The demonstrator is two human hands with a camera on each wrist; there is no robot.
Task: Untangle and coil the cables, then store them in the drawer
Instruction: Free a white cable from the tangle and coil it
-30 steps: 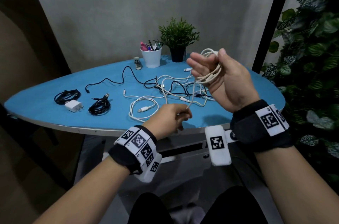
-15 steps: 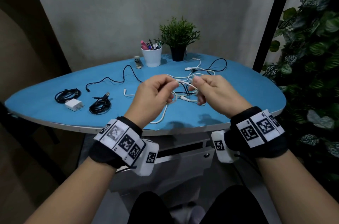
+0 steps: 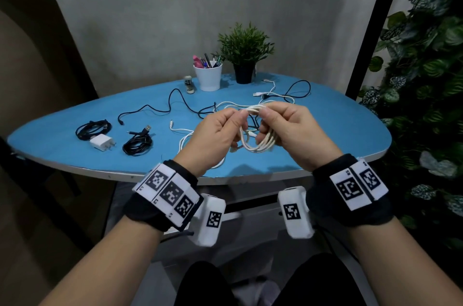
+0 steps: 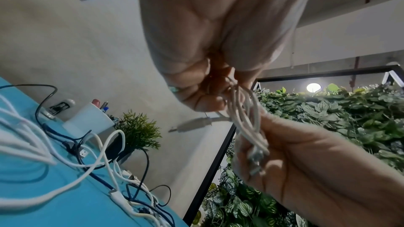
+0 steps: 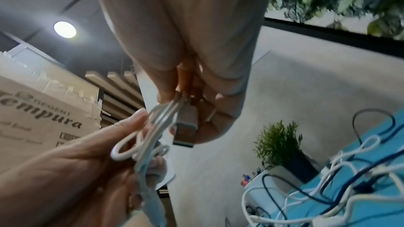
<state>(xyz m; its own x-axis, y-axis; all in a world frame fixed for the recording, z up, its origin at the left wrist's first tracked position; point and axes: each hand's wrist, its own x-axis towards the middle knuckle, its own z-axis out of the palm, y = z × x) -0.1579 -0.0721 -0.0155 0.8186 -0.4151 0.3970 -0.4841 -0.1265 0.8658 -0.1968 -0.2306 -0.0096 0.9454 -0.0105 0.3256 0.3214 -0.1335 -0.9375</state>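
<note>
Head view: both hands (image 3: 253, 130) now pinch coiled white cable (image 3: 258, 141).

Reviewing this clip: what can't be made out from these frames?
- Drawer front: head view, wrist cameras cover most of it; open or shut unclear.
- White cable coil: its loop count, fingers of left hand and right hand cover parts.
- Table tangle: right wrist view, blurred.

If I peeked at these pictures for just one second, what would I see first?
First you'd see two hands, the left hand and right hand, pinching a looped white cable in the air above a bright blue table. Behind them lies a messy tangle of cables, and far left sit two tidy black coils.
</note>
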